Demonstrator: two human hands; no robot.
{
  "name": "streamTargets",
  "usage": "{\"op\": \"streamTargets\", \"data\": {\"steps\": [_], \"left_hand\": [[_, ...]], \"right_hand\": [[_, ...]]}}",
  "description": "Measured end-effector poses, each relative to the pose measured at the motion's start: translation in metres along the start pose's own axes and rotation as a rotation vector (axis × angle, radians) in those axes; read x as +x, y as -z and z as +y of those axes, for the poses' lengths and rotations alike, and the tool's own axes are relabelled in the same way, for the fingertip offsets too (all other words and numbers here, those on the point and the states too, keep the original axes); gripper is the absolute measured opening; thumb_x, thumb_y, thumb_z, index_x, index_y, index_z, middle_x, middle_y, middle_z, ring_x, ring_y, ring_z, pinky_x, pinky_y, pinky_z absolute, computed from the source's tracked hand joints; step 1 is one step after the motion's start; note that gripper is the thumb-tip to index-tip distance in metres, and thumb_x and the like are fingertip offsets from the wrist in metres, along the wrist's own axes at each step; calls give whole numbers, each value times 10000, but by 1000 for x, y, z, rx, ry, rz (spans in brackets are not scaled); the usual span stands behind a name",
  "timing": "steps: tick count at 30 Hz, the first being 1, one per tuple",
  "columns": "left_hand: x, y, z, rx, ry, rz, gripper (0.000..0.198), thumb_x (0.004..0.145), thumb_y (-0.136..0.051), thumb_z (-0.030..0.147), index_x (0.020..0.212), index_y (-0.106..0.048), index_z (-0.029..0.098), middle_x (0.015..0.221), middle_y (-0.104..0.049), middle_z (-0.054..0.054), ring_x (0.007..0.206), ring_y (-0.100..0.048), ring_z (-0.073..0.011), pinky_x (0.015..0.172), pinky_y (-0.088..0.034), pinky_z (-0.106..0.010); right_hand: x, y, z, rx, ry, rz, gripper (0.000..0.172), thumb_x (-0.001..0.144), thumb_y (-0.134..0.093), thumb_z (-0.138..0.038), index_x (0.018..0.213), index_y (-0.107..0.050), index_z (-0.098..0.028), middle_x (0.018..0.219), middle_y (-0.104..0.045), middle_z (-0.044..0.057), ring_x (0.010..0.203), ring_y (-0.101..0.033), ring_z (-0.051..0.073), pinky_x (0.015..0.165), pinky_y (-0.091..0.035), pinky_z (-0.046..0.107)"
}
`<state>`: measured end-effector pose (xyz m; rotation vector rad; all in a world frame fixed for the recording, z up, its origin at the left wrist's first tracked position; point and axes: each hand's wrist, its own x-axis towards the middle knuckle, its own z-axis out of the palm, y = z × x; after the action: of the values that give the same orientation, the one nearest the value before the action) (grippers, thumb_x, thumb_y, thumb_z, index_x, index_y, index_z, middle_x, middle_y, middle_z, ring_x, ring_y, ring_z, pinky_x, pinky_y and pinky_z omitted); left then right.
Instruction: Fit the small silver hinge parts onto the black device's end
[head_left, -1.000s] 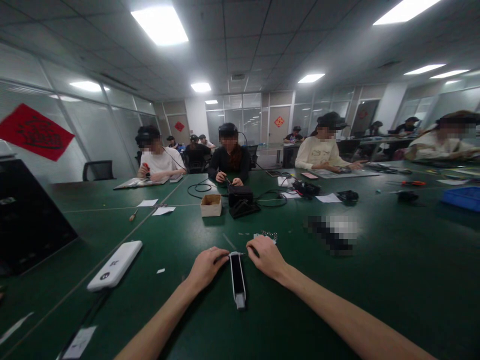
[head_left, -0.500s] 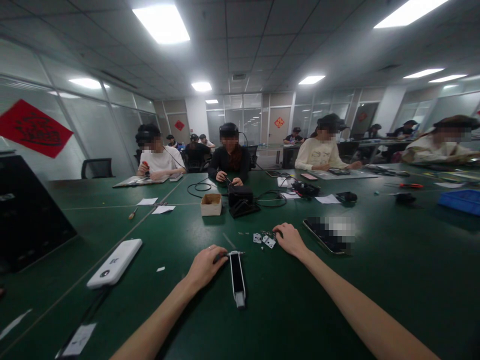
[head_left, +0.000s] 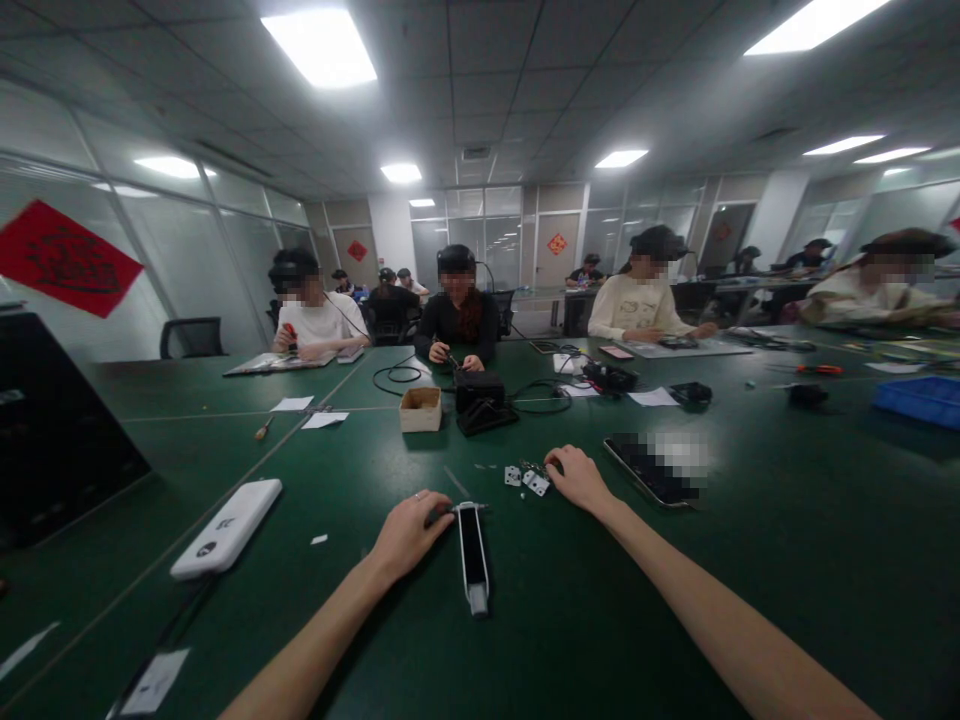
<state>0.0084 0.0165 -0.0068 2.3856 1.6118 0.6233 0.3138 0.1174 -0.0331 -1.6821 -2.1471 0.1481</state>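
Note:
My left hand [head_left: 414,528] rests on the green table, its fingers closed on a thin tool with a dark handle, whose tip lies across the top end of a white-framed device [head_left: 473,560]. That narrow device has a black middle and a light grey block at its near end. My right hand [head_left: 576,474] reaches in from the right, fingertips together at a small pile of tiny metal parts; what they hold, if anything, is too small to tell. White plates with dark holes [head_left: 535,483] lie just left of those fingertips.
A phone [head_left: 649,470] lies right of my right hand. Ahead are a small cardboard box [head_left: 421,410] and a black device [head_left: 480,400] with cables. At left are a white power bank [head_left: 227,528] and a black panel [head_left: 64,430]. Several people sit across the table.
The whole view has shifted very slightly. Both hands keep nearly the same places beside the device and the small parts.

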Motion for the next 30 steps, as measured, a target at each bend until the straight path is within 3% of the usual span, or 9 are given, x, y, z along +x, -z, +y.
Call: {"op": "streamTargets", "data": {"steps": [11,20,30], "left_hand": [[0,2,3,-1,16,-16,245,878,-484,348,1031,-611,206,945,-638,-28,767,-581,-174,692,-458,-288],[-1,2,2,-4,9,-5,242,876,-480,340,1025,-613,204,942,-639,-33,778,-588,-179,699,-459,-290],[-1,6,6,-10,31,-29,243,875,-483,324,1038,-615,200,968,-634,-39,817,-585,-179,708,-461,-283]], "right_hand": [[1,0,0,16,-65,-15,218,872,-462,-294,975,-592,-153,1033,-578,110,951,-535,211,757,-400,296],[3,0,-2,50,-85,-41,233,822,-505,-333,799,-659,-160,945,-641,90,902,-574,203,732,-418,290],[4,2,3,119,-107,4,186,770,-543,-275,799,-664,-137,879,-639,87,811,-590,178,689,-421,252]]}}
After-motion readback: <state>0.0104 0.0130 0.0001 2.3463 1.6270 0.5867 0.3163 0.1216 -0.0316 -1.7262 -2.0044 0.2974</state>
